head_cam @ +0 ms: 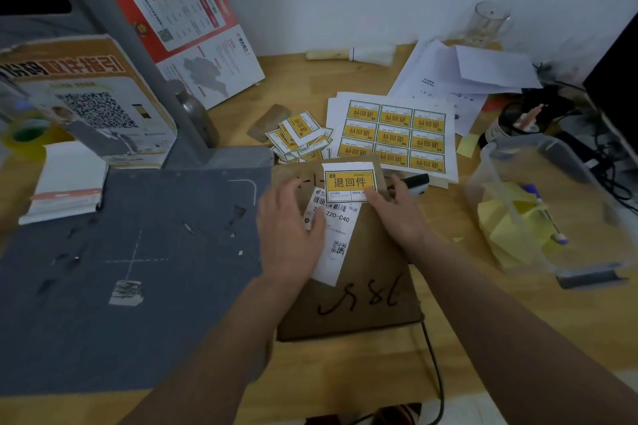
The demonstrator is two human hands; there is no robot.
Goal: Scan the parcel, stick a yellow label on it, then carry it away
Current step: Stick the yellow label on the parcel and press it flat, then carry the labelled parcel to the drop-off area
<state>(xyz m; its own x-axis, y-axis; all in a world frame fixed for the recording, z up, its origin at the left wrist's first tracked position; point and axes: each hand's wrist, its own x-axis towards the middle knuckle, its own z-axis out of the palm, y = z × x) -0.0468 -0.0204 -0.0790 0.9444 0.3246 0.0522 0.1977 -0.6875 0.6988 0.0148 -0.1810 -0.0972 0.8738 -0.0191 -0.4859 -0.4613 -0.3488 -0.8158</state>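
Note:
A flat brown cardboard parcel (373, 286) lies on the wooden desk, with black handwriting near its front edge and a white shipping label (336, 238) with barcode and QR code. A yellow label (348, 181) lies at the parcel's far end. My right hand (397, 209) pinches that label's lower right corner. My left hand (290, 235) lies flat with straight fingers on the parcel's left side, covering part of the white label.
A grey scanner base mat (138, 269) with its grey post (138, 45) fills the left. A sheet of yellow labels (397, 134) and a pile of cut labels (300, 138) lie behind the parcel. A clear plastic bin (538, 203) stands on the right; a black cable (435, 373) runs forward.

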